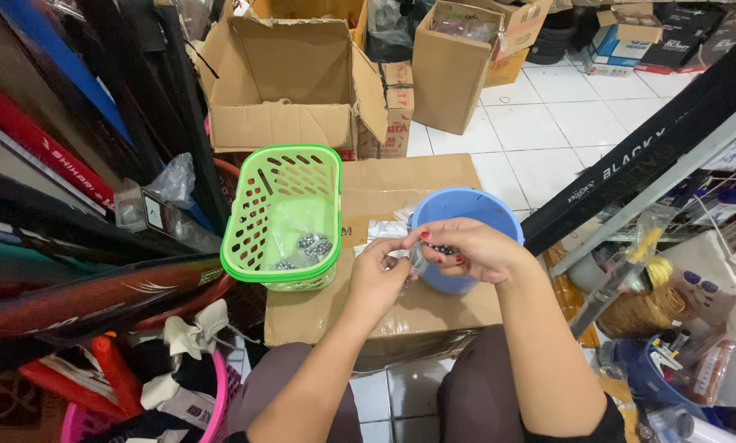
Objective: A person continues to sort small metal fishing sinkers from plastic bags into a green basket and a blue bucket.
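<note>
My left hand (376,275) and my right hand (470,250) meet over a flat cardboard box (384,316) on my lap. Together they pinch a small clear plastic bag (417,261). My right hand's fingers also hold several small dark beads (442,248) at the bag's mouth. Just behind my right hand stands a blue plastic bucket (466,205). To the left a green slotted basket (282,217) rests on the box and holds small clear packets of dark beads (312,244).
Open cardboard boxes (290,78) stand on the white tile floor behind. Long black and red rod-like packages (64,238) lean at the left, a black one (639,156) at the right. A pink basket (138,402) sits lower left; cluttered small goods (672,328) lie at the right.
</note>
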